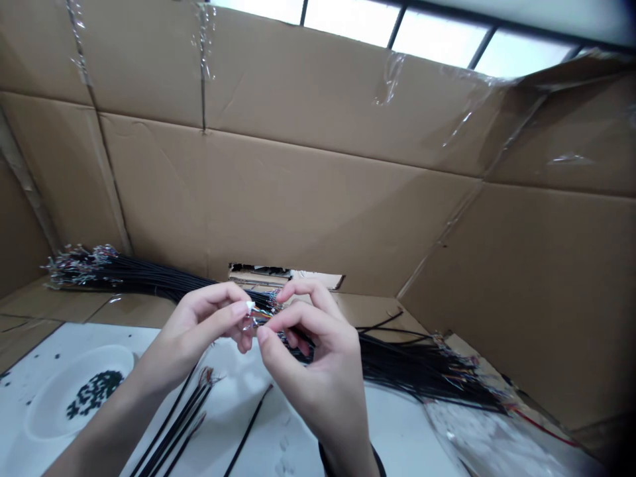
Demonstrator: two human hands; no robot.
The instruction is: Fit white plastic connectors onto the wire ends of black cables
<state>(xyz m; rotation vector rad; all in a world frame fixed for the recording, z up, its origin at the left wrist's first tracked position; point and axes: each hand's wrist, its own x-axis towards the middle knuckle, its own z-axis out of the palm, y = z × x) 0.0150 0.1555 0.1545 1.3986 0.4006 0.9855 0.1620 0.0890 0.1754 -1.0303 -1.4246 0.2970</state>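
Between thumb and fingers, my left hand (pixel 211 318) pinches a small white plastic connector (pixel 250 306). Thin coloured wires (pixel 262 313) run from the connector toward my right hand (pixel 311 344). Thumb and index finger of my right hand close on these wires, just right of the connector. Both hands are raised above the white table, near its middle. Behind and below my right hand, part of the cable is hidden. A few black cables (pixel 181 424) with stripped, coloured wire ends lie on the table below my left hand.
A large bundle of black cables (pixel 144 271) lies at the back left, another bundle (pixel 412 364) at the right. On the left stands a white dish (pixel 47 404) holding many small dark pieces. Cardboard walls (pixel 298 179) enclose the table. A clear plastic bag (pixel 497 437) lies front right.
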